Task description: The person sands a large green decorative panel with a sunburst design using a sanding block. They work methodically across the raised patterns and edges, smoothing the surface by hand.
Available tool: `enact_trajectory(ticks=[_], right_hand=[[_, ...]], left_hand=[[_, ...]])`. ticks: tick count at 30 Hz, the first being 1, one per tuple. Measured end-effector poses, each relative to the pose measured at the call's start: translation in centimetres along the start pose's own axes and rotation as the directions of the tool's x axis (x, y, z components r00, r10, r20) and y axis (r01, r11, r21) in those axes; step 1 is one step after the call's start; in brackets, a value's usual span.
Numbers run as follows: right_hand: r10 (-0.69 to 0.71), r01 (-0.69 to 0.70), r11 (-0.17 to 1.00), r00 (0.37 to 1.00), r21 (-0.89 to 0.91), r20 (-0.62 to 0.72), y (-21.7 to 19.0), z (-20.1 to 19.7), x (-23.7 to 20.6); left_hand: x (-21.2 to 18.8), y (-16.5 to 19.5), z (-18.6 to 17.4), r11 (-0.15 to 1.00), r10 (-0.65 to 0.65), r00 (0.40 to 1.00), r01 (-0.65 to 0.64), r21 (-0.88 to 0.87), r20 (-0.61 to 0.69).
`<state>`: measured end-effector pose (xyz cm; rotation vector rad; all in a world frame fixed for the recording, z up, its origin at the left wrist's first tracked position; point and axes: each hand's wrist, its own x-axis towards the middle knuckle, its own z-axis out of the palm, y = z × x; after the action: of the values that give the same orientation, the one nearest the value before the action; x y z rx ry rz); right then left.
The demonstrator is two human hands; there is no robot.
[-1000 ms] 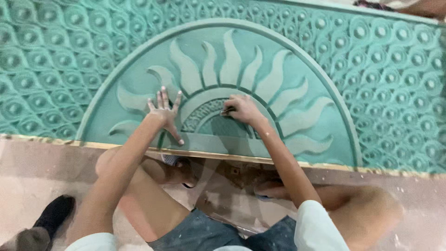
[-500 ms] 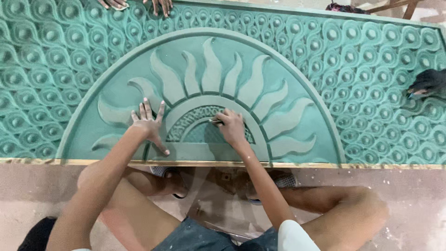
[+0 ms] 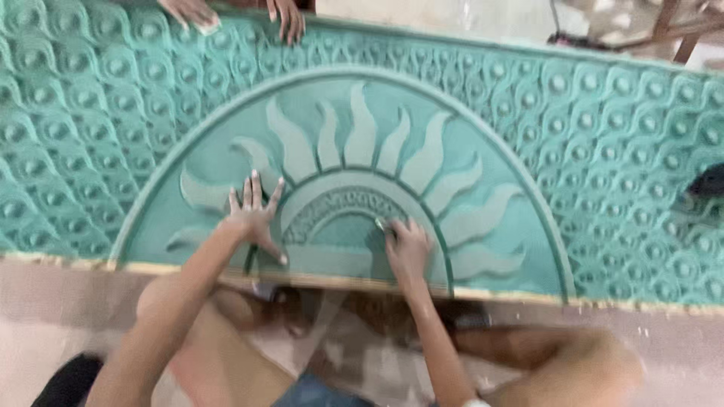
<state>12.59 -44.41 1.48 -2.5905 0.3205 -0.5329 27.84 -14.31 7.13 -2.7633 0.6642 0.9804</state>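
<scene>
A large teal relief panel (image 3: pixel 603 151) lies flat in front of me, with a half-round sun (image 3: pixel 362 143) carved in its middle. My left hand (image 3: pixel 253 215) rests on it with fingers spread, at the left foot of the sun's inner arch. My right hand (image 3: pixel 407 249) is curled at the arch's lower right, fingers closed on a small tool (image 3: pixel 381 224) whose tip touches the carved band. The tool is blurred and mostly hidden by my fingers.
Another person's two hands (image 3: pixel 286 16) rest on the panel's far edge, one with a pale pad (image 3: pixel 197 19). A dark object (image 3: pixel 705 182) lies on the panel at right. Wooden legs (image 3: pixel 671 30) stand beyond. My bare knees (image 3: pixel 173 301) tuck under the near gold edge (image 3: pixel 513 295).
My right hand has slid down the inner arch towards its lower right. My left hand stays spread in place. The other person's hands have come into view at the top.
</scene>
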Motion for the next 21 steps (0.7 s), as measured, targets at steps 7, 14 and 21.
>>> enact_trajectory(ticks=[7, 14, 21], right_hand=[[0.168, -0.168, 0.985, 0.986, 0.044, 0.006, 0.1, -2.9, 0.9], [0.229, -0.234, 0.97, 0.97, 0.058, 0.08, -1.3, -2.2, 0.4], [0.094, -0.094, 0.995, 0.995, 0.026, 0.024, -0.4, -1.4, -0.5]], left_hand=[[-0.3, 0.0, -1.1, 0.999, -0.033, 0.996, 0.032, 0.012, 0.077], [0.0, -0.5, -0.9, 1.0, -0.011, 0.998, 0.012, -0.02, 0.06], [0.3, -0.6, 0.4, 1.0, 0.005, 1.0, -0.005, -0.016, 0.011]])
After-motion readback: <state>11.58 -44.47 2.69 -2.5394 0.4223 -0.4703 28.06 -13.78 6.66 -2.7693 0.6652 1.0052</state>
